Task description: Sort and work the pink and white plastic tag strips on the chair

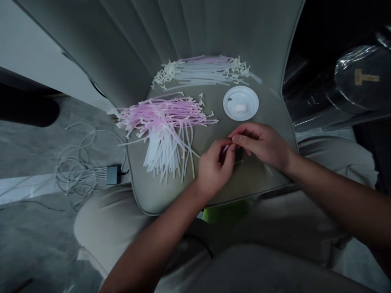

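Observation:
Over the front of a chair seat (214,130), my left hand (217,162) and my right hand (262,144) meet with their fingertips together. Between the left fingers shows a short bit of a thin pale tube (225,149); its ends are hidden. My right thumb and fingers pinch close to it, but what lies in that pinch is too small to make out. Left of my hands lie a heap of pink tubes (165,112) with small white end pieces and a bunch of plain white tubes (163,152). A white dish (229,112) holding a small white block (240,108) sits just beyond my right hand.
More white tubes with end pieces (201,73) lie along the chair's backrest (195,28). On the floor at left is a dark box with coiled cables (113,175). Shiny dark wrapped items (345,81) stand at right. Something green (226,211) shows below the seat.

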